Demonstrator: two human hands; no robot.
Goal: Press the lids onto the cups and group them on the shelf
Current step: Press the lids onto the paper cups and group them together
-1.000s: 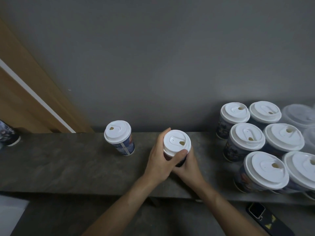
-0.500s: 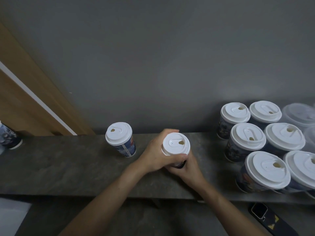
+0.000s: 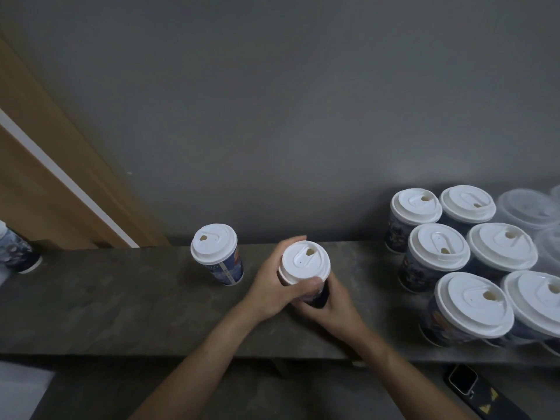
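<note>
A dark printed paper cup stands mid-shelf under a white lid. My left hand wraps the lid's rim from the left, thumb across its near edge. My right hand grips the cup's body from below right, so little of the cup shows. Another lidded cup stands alone to the left. A group of several lidded cups is packed together at the right end of the stone shelf.
Clear plastic lids lie at the far right behind the group. A further cup sits at the left edge by a wooden door frame. A phone lies below the shelf at right. A grey wall backs the shelf.
My left hand has shifted round the lid, thumb now along its near edge; the cup and lid have turned slightly. The cup stays in the same spot.
</note>
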